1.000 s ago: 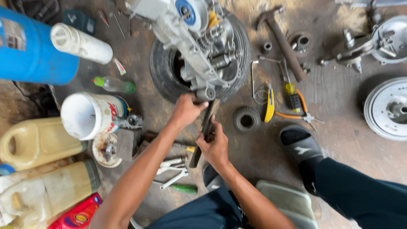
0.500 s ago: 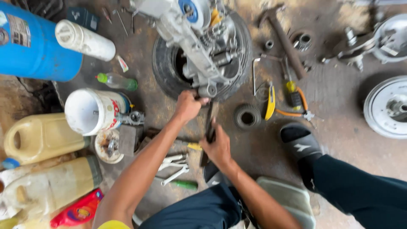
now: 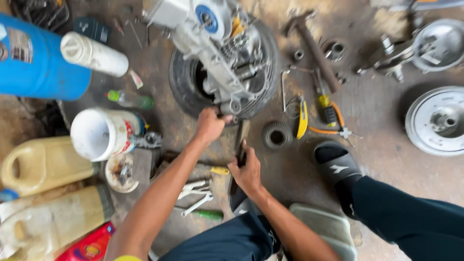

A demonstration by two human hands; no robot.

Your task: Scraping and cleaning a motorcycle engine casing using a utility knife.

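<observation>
While the engine [image 3: 220, 53] lay on a tyre [image 3: 186, 82] just above the hands, the left hand [image 3: 210, 124] gripped its lower edge and the right hand [image 3: 246, 169] closed around a dark bar [image 3: 239, 145]. Risk: the bar slipping off, the engine tipping. Left of the hands: blue drum [image 3: 34, 63], yellow jug [image 3: 43, 164], white bucket [image 3: 104, 133], contents unseen.
</observation>
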